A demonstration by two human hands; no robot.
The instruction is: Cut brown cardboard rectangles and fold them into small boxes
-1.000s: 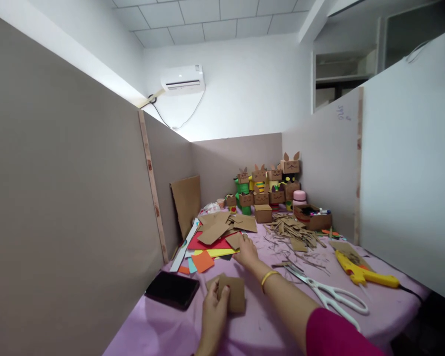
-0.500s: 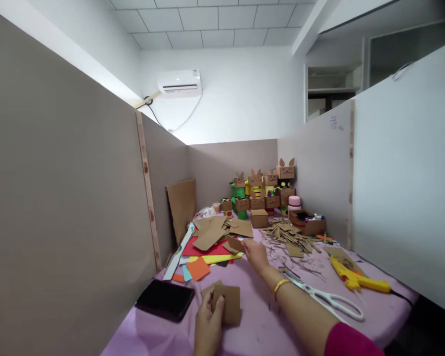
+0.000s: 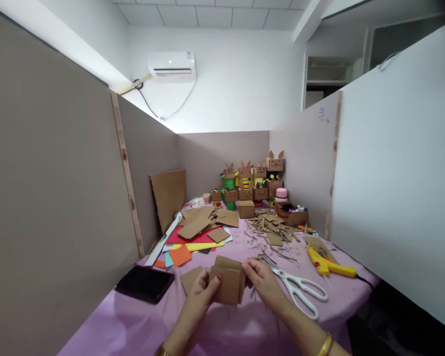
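Several small cardboard squares (image 3: 225, 287) are held in an uneven stack above the near part of the table. My left hand (image 3: 201, 291) is closed on the stack's left side, thumb across the front piece. At the right edge, my right hand (image 3: 258, 277) pinches the pieces, its fingers partly hidden behind them. Another cardboard piece (image 3: 191, 279) lies on the cloth just left of my left hand. White-handled scissors (image 3: 300, 289) lie to the right of my right hand, blades pointing toward the back left.
A black phone (image 3: 145, 283) lies at the left. Coloured paper (image 3: 180, 255) and cardboard sheets (image 3: 196, 225) lie behind it. Cardboard strips (image 3: 270, 225) are heaped right of centre, with cardboard animal figures (image 3: 245, 190) behind. A yellow glue gun (image 3: 328, 264) rests at the right.
My right hand has drawn back from the cardboard pile with a piece and now meets the left hand at the stack. The stack is lifted slightly, and the view has shifted.
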